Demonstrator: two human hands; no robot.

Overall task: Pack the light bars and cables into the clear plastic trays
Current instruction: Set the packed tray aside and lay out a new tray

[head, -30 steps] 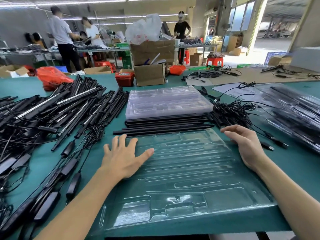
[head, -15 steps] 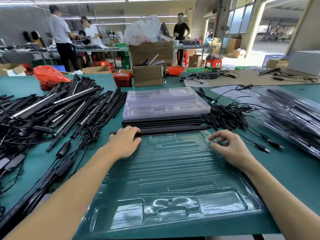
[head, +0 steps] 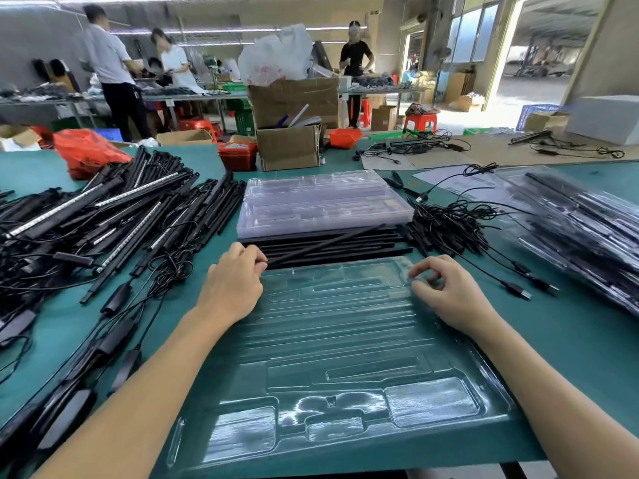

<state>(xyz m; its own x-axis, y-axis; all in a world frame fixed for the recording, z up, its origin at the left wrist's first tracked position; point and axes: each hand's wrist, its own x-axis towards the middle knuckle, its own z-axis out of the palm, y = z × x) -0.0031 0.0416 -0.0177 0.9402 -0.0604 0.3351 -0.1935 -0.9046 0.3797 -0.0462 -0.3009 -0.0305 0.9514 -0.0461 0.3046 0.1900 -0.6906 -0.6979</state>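
An empty clear plastic tray (head: 332, 340) lies in front of me on the green table. Behind it lies a row of black light bars (head: 363, 252), and beyond them a stack of clear trays (head: 321, 202). My left hand (head: 235, 288) is closed on the near end of one black bar (head: 325, 242), which slants up and to the right across the row. At the tray's far right corner my right hand (head: 449, 292) hovers with its fingers loosely curled and nothing seen in them. A tangle of black cables (head: 449, 226) lies just beyond it.
A large pile of light bars (head: 103, 216) covers the left of the table, with inline controllers on cables (head: 114, 340) toward the near left. Filled clear trays (head: 581, 229) are stacked at the right. Cardboard boxes (head: 290, 146) stand at the back; people work behind.
My left hand left the tray, reached the row of bars and closed on one bar's end, tilting it. My right hand moved inward to the tray's far right corner and curled its fingers.
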